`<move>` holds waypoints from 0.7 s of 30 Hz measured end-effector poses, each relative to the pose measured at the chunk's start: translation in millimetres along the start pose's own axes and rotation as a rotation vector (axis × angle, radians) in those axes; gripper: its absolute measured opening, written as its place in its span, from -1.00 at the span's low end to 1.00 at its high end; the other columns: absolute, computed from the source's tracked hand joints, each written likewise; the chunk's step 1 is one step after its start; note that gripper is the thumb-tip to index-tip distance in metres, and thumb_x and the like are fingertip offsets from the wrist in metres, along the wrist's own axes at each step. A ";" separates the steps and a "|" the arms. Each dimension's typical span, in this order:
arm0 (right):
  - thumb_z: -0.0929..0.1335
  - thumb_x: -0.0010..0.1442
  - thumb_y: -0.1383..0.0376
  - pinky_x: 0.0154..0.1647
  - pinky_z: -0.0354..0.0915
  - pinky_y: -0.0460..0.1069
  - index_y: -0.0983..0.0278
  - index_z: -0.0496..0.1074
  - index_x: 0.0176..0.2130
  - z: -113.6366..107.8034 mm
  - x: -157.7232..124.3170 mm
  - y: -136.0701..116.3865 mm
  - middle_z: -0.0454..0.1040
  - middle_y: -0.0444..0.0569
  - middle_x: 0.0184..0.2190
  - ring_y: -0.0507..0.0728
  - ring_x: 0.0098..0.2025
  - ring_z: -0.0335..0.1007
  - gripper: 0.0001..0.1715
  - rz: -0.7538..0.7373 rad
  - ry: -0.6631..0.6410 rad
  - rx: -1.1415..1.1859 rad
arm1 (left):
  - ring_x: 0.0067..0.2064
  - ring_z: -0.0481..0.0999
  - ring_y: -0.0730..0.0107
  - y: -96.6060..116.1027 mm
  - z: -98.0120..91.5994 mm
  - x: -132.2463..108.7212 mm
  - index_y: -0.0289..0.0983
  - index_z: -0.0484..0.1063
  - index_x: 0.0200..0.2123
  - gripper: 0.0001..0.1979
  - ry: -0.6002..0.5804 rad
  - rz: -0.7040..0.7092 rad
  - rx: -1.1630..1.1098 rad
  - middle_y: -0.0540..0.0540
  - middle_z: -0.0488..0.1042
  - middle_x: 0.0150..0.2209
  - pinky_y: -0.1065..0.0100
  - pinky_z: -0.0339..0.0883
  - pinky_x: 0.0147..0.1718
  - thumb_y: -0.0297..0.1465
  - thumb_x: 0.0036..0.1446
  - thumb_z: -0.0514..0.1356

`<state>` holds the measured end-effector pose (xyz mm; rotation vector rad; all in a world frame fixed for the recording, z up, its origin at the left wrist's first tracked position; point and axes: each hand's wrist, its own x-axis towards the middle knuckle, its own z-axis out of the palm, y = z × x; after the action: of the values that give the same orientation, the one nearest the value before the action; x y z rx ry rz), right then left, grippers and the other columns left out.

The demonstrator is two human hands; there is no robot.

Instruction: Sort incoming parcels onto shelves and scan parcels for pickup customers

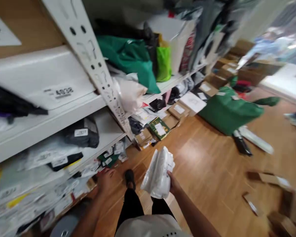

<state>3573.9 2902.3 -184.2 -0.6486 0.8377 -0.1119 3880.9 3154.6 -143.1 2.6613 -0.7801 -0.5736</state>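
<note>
My right hand [173, 183] is closed round a white plastic mailer parcel [158, 173], held upright in front of my legs above the wooden floor. My left hand [104, 180] reaches low toward the bottom shelf [106, 131] of a white metal rack, close to the parcels lying there; its fingers are blurred and partly hidden. My black trousers and one dark shoe [130, 177] show between the hands.
The white rack [84, 49] on the left holds several bagged parcels, among them a green bag [128, 59] and a bright green one [163, 64]. Cardboard boxes [160, 126] line the floor below. A large green bag [227, 110] and flattened boxes [273, 197] lie on the floor at right.
</note>
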 end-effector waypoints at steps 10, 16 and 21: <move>0.56 -0.14 0.06 0.02 0.37 0.21 0.28 0.53 -0.19 -76.3 166.3 83.5 0.63 0.05 -0.34 0.28 -0.28 0.57 -0.47 0.136 -0.070 0.037 | -0.03 0.54 0.27 -117.0 175.6 92.7 -0.30 0.44 0.00 -0.68 0.011 -0.217 -0.014 -0.17 0.56 -0.05 0.33 0.35 -0.03 -0.45 0.16 0.13; 0.53 -0.16 0.00 0.03 0.38 0.25 0.29 0.55 -0.14 -83.5 335.7 199.2 0.63 0.11 -0.32 0.37 -0.15 0.55 -0.36 0.129 -0.309 -0.034 | 0.23 0.28 0.10 -173.2 294.6 226.7 -0.45 0.25 0.19 -0.43 0.126 -0.131 0.124 -0.36 0.32 0.19 0.27 0.10 0.22 -0.28 0.18 0.18; 0.57 -0.32 0.00 -0.23 0.48 0.11 0.29 0.58 -0.37 -107.1 467.3 249.9 0.60 0.03 -0.49 0.26 -0.37 0.55 -0.46 0.103 -0.472 -0.121 | 0.28 0.15 -0.08 -198.6 355.9 293.3 -0.52 0.18 0.19 -0.35 0.332 -0.177 0.218 -0.49 0.16 0.23 0.13 0.01 0.25 -0.17 0.19 0.14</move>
<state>3773.5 2892.2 -686.5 -0.7068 0.4223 0.1822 4033.2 3084.9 -616.5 2.9362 -0.5407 -0.0792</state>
